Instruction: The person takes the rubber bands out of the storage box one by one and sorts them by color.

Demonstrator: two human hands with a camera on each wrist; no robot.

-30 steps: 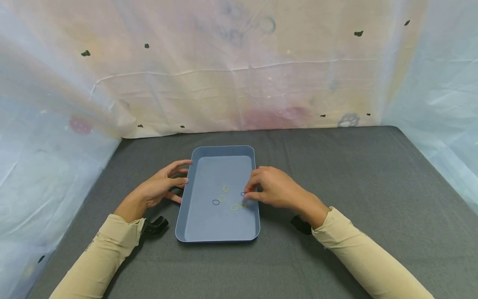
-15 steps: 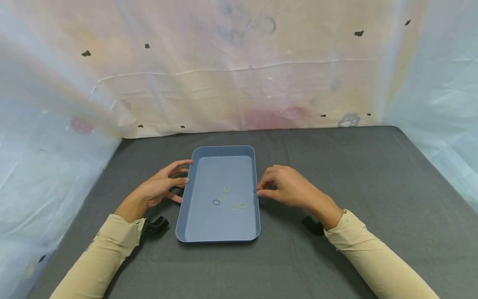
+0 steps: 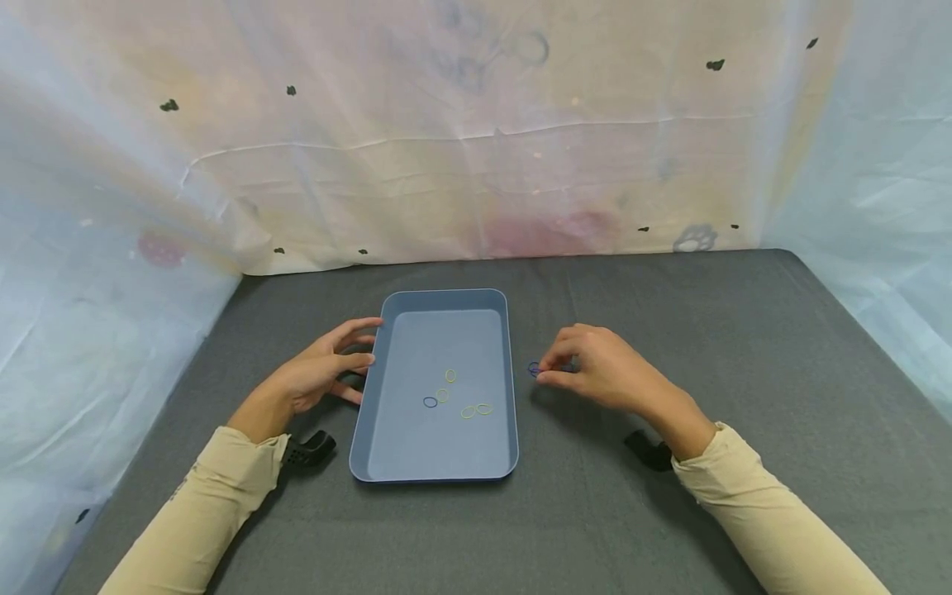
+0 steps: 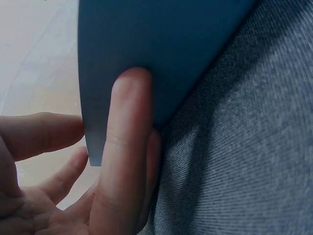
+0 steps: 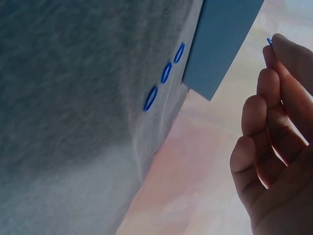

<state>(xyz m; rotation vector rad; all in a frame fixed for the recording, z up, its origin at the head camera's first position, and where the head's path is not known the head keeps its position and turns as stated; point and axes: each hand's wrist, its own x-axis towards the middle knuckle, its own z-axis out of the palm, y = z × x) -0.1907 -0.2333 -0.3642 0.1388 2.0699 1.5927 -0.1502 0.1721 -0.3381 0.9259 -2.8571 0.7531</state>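
A blue-grey tray point(image 3: 446, 343) lies on the cloth. In it are several yellow rubber bands point(image 3: 450, 382) and one blue rubber band point(image 3: 430, 408). My left hand point(image 3: 316, 370) has its fairly straight fingers against the tray's left side; the left wrist view shows a finger point(image 4: 129, 112) pressing the outer wall. Right of the tray, my right hand point(image 3: 598, 364) pinches a small blue rubber band point(image 5: 269, 41) between thumb and index finger, mostly hidden by the fingertips. In the right wrist view, three blue rubber bands point(image 5: 162, 72) lie in a row on the cloth.
Dark grey cloth point(image 3: 669, 330) covers the table around the tray. A pale patterned curtain point(image 3: 446, 190) hangs behind the table's far edge, and light sheets point(image 3: 74, 330) hang at the sides. Both wrists wear black straps point(image 3: 311, 449).
My right hand has moved right, from inside the tray over its right rim to above the cloth, carrying a blue rubber band. The left hand and tray have stayed in place.
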